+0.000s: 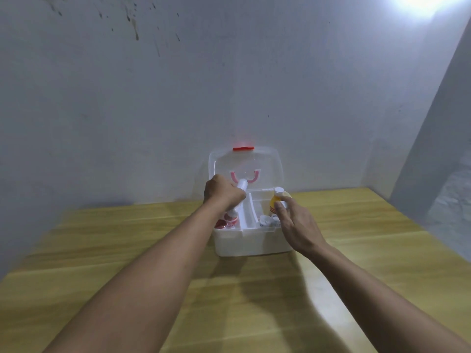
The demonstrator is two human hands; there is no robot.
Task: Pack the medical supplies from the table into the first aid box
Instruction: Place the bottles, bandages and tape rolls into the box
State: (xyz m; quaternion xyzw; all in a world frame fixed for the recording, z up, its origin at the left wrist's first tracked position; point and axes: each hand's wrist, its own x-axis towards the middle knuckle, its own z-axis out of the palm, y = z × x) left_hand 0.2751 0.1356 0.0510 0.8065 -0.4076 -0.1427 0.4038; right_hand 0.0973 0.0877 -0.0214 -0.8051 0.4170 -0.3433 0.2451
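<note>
White plastic forms the first aid box [251, 242], which sits at the centre of the head view on a pale wooden table [102, 250], close to a grey wall [153, 98]. Its clear lid [267, 164] stands open and upright behind it, with a red latch [243, 148] at the top edge and a pink curved handle showing through the plastic.

Just left of the frame's centre, the left hand [223, 193] is closed in a fist round a white tube-like item [240, 186], held tilted over the box's left compartment; its lower end reaches down toward red-and-white packages [226, 221] lying in that compartment.

Right of centre, the right hand [297, 222] hovers over the box's right side with fingers loosely spread. Its fingertips [277, 206] touch or nearly touch a yellow bottle with a white cap [276, 200], which stands upright in the right compartment; whether they actually grip it cannot be told. Small white crumpled items [267, 221] lie at the front of that compartment. A white divider [248, 212] runs between the two sides.
</note>
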